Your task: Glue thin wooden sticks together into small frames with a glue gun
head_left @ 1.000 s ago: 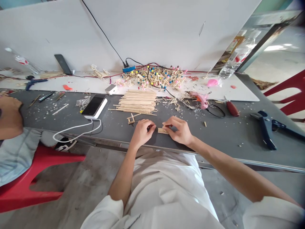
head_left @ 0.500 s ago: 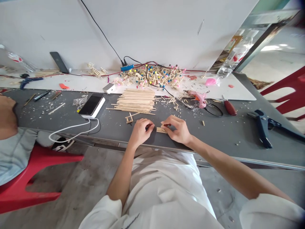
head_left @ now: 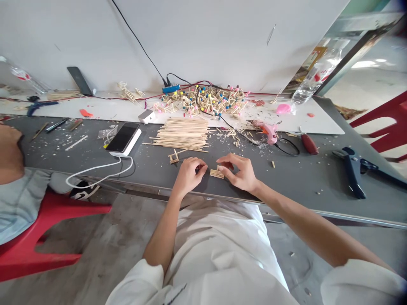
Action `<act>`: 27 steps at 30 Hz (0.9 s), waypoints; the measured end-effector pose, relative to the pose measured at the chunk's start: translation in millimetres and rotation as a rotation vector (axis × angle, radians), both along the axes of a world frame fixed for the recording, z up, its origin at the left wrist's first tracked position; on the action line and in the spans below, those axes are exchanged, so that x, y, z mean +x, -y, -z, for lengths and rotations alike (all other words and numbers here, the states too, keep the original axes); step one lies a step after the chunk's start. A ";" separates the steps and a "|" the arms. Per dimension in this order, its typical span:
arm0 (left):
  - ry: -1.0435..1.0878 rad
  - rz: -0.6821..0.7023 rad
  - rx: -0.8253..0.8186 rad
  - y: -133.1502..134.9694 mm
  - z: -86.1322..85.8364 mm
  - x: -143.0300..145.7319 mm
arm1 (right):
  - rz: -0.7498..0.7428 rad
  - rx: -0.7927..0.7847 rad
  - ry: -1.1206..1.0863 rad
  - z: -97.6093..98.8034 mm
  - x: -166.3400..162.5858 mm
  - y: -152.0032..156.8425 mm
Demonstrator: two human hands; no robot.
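A small flat group of short wooden sticks (head_left: pixel 216 173) lies side by side on the grey table near its front edge. My right hand (head_left: pixel 240 171) is over its right end, thumb tip at a tiny upright stick piece, index finger lifted away from the thumb. Just left of the group, my left hand (head_left: pixel 190 174) rests on the table, its fingers curled and thumb against the index finger; whatever is between them is hidden. A little wooden stick frame (head_left: pixel 174 158) sits beyond my left hand. Behind it lies a broad pile of long thin sticks (head_left: pixel 181 134).
Ball-tipped short sticks (head_left: pixel 206 101) heap at the back. A pink glue gun (head_left: pixel 269 131), a red-handled tool (head_left: pixel 308 144) and dark blue cutters (head_left: pixel 351 171) lie right. A phone (head_left: pixel 123 137) on a white block with a cable is left. Another person's arm (head_left: pixel 9 152) shows far left.
My right index finger has lifted from the thumb, opening the pinch and showing more of the short sticks. My left hand stays nearly still. The view has shifted slightly.
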State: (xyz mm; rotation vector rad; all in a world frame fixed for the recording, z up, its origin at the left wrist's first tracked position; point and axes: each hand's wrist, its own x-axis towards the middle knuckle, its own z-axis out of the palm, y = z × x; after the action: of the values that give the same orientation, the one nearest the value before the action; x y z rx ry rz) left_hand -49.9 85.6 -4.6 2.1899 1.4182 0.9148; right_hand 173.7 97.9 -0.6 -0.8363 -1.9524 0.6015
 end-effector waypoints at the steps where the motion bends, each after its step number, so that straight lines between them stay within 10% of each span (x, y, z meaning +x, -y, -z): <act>1: -0.003 -0.001 0.003 0.0 -0.1 0.0 | -0.010 -0.089 -0.018 -2.0 0.4 -0.4; 9: -0.021 0.008 0.024 0.5 -0.7 -1.0 | -0.182 -0.626 -0.202 3.0 1.5 -14.2; 27: -0.014 0.004 0.010 0.1 -0.8 -0.3 | -0.231 -0.701 -0.108 -7.7 -1.4 -17.5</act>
State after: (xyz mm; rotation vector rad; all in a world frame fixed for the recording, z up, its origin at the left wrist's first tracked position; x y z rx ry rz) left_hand -50.2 85.5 -3.8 2.2095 1.4183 0.9097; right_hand 172.3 115.4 7.1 -0.9668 -1.7539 1.4879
